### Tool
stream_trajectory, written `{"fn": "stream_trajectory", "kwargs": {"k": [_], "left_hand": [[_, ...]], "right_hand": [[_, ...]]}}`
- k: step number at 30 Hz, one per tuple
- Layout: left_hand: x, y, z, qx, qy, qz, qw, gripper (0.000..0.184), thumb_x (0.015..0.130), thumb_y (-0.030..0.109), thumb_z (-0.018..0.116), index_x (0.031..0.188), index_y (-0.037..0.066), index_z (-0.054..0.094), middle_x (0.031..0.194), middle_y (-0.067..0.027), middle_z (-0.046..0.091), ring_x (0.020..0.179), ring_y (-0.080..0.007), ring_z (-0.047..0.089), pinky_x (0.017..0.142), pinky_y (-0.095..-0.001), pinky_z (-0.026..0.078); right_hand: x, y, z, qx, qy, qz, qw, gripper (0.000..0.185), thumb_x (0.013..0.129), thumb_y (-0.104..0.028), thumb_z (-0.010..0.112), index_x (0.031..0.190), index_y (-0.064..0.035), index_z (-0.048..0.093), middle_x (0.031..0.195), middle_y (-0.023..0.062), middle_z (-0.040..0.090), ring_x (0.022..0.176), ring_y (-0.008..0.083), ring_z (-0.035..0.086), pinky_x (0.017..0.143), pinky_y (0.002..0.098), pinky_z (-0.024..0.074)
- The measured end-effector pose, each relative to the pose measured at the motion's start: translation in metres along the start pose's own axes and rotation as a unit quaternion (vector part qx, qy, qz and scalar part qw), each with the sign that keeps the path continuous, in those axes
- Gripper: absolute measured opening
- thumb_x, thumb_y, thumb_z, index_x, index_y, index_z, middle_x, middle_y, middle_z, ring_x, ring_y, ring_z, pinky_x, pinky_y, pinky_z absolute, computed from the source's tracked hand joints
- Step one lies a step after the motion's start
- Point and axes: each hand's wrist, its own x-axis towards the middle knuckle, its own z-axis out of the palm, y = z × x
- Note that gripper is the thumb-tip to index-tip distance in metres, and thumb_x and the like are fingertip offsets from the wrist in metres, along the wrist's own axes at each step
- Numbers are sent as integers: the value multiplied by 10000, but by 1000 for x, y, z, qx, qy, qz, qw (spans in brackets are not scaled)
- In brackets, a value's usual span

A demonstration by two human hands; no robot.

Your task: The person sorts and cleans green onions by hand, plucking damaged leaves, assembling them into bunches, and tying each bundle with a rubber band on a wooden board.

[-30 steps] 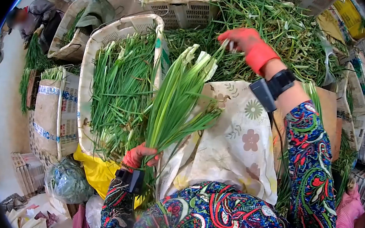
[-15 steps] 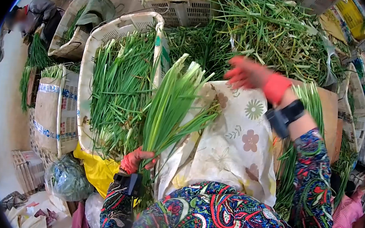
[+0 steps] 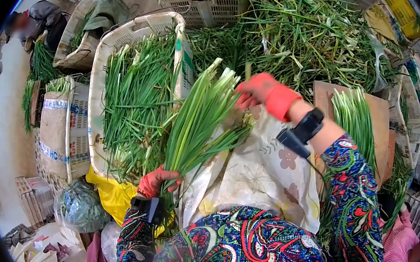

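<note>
A bunch of long green stalks (image 3: 196, 119) with pale ends pointing up is gripped near its leafy lower part by my left hand (image 3: 159, 182), in a red glove. My right hand (image 3: 261, 91), also red-gloved, is at the right side of the bunch near its pale ends. Its fingers are bent together and blurred; a stalk shows just above them, and what they hold is hard to make out. Under the hands lies a flower-patterned cloth (image 3: 252, 171). Left of the bunch stands a white crate (image 3: 96, 119) filled with green stalks (image 3: 140, 93).
A large heap of loose stalks (image 3: 312, 34) lies beyond the cloth. More stalks (image 3: 355, 115) rest on a brown board (image 3: 324, 94) at the right. Another person (image 3: 47, 19) is at the far left, and a pink sleeve (image 3: 396, 248) shows at the lower right.
My right hand moved right, away from the heap, then back left to the bunch. The board with stalks at the right is more exposed. My left hand keeps its grip on the bunch.
</note>
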Motion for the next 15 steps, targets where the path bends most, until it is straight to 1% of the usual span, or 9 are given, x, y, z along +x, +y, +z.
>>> {"fn": "stream_trajectory", "kwargs": {"k": [3, 4, 5, 6, 7, 9, 12, 13, 15], "left_hand": [[4, -1, -3, -24, -30, 9, 999, 284, 735, 144, 618, 971, 17, 526, 703, -81, 559, 448, -153, 455, 447, -258, 373], [4, 0, -3, -24, -29, 11, 999, 285, 735, 145, 619, 972, 16, 527, 700, -81, 560, 446, -152, 456, 445, -258, 373], [4, -1, -3, -25, -27, 13, 999, 285, 735, 145, 619, 973, 16, 528, 697, -80, 560, 444, -152, 457, 444, -258, 373], [4, -2, -3, -22, -23, 11, 999, 287, 734, 143, 621, 974, 16, 529, 694, -80, 561, 442, -152, 458, 442, -258, 373], [4, -2, -4, -20, -18, 10, 1000, 288, 734, 142, 623, 976, 16, 530, 691, -80, 562, 440, -152, 460, 440, -258, 374], [3, -1, -4, -10, -12, 12, 1000, 289, 733, 139, 628, 977, 17, 532, 687, -80, 565, 435, -152, 462, 436, -258, 375], [5, 1, -1, -12, -20, 16, 1000, 296, 734, 129, 637, 989, 22, 534, 690, -86, 573, 431, -157, 464, 434, -258, 376], [5, 2, 1, -9, -16, 13, 1000, 298, 734, 126, 636, 993, 21, 533, 691, -87, 574, 432, -158, 466, 434, -259, 377], [2, 5, 6, -3, -1, 7, 1000, 302, 735, 121, 634, 1000, 20, 531, 693, -90, 575, 434, -162, 468, 434, -262, 378]], "right_hand": [[-13, -34, -56, -22, 127, -63, 990, 243, 859, -193, 479, 898, -2, 624, 721, 78, 649, 601, 124, 613, 508, 194, 412], [-1, -28, -95, 90, 117, -168, 975, 235, 863, -184, 473, 903, -15, 632, 741, 61, 645, 672, 97, 598, 530, 172, 389], [1, -39, -130, 145, 170, -255, 941, 235, 860, -160, 489, 956, 22, 604, 849, 96, 639, 764, 107, 592, 589, 169, 429], [24, -29, -200, 433, 36, -330, 838, 268, 844, -124, 524, 1029, 68, 545, 937, 132, 617, 797, 137, 591, 654, 185, 473], [-4, -51, -186, 439, 237, -357, 790, 354, 831, -118, 560, 1089, 108, 475, 1032, 160, 587, 817, 171, 593, 719, 194, 491], [-3, -49, -203, 529, 270, -171, 786, 373, 825, -148, 588, 1130, 42, 488, 1097, 158, 570, 850, 201, 597, 727, 234, 494], [14, -21, -123, 116, 165, -159, 966, 427, 844, -274, 558, 1228, -103, 481, 1145, 120, 558, 977, 211, 555, 868, 323, 420], [12, -18, -82, -25, 142, -128, 981, 445, 845, -318, 548, 1248, -145, 479, 1126, 96, 574, 1017, 208, 536, 909, 346, 384], [8, -14, -34, -106, 8, -176, 979, 452, 833, -371, 539, 1209, -120, 529, 1072, 56, 600, 1038, 165, 504, 924, 324, 347]]}}
